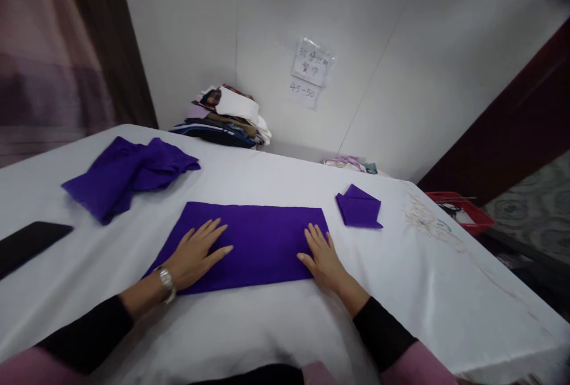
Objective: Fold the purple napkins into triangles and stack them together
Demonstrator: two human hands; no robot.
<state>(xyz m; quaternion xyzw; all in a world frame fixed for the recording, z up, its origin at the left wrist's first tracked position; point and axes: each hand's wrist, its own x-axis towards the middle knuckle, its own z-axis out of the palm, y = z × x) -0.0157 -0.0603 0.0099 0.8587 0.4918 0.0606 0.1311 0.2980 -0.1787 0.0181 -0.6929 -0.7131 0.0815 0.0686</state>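
A purple cloth napkin (pixel 262 242), folded into a wide rectangle, lies in front of me on the white cloth. My left hand (pixel 198 257) rests flat on its left part, fingers stretched toward the middle. On its right end lies my right hand (pixel 323 257), palm down with the fingers spread. Right of the napkin sits a small folded purple napkin (pixel 360 207) with a pointed top. A crumpled heap of purple cloth (pixel 133 171) lies at the back left.
The white tablecloth (pixel 276 177) covers the surface. At the left edge lies a dark flat object (pixel 33 242). A pile of folded clothes (pixel 229 117) stands against the wall, below and left of a handwritten sign (pixel 312 64). A red basket (pixel 478 218) is beyond the right edge.
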